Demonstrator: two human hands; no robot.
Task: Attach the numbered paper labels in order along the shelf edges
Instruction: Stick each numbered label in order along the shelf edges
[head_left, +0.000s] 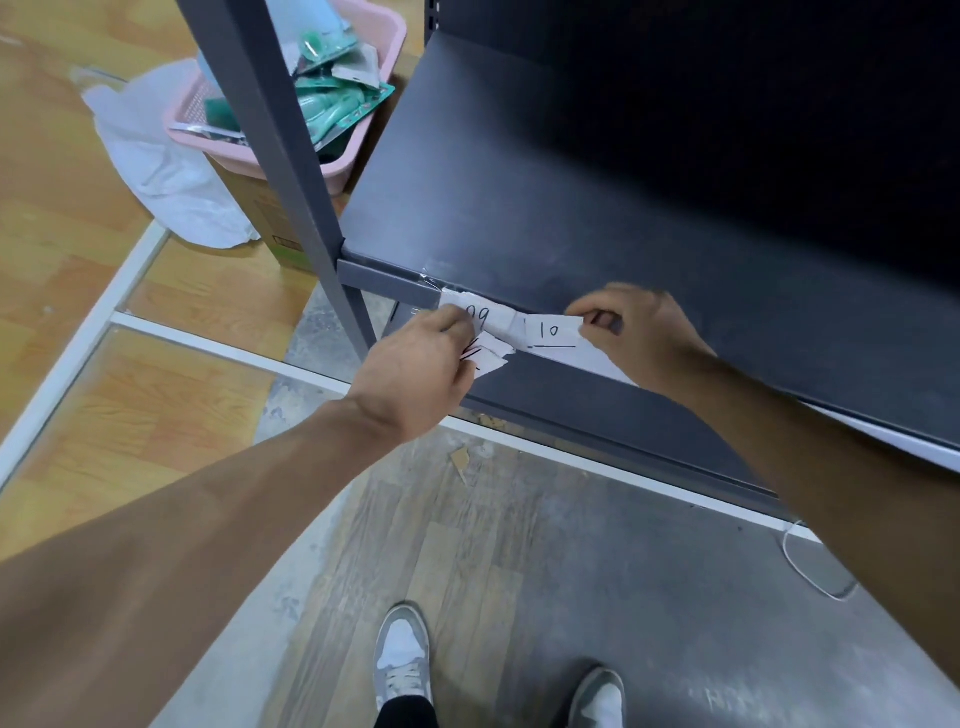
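A dark grey metal shelf runs across the view, its front edge slanting down to the right. A white paper label marked 09 sits taped on that edge. Right beside it is a label marked 10, and my right hand pinches its right end against the edge. My left hand holds a few loose paper labels just below the 09 label, its fingers touching that label's left side.
The shelf's grey upright post stands at the left. Behind it a pink basket of green packets rests on a cardboard box, next to a white plastic bag. A lower shelf juts out below. My shoes stand on the floor.
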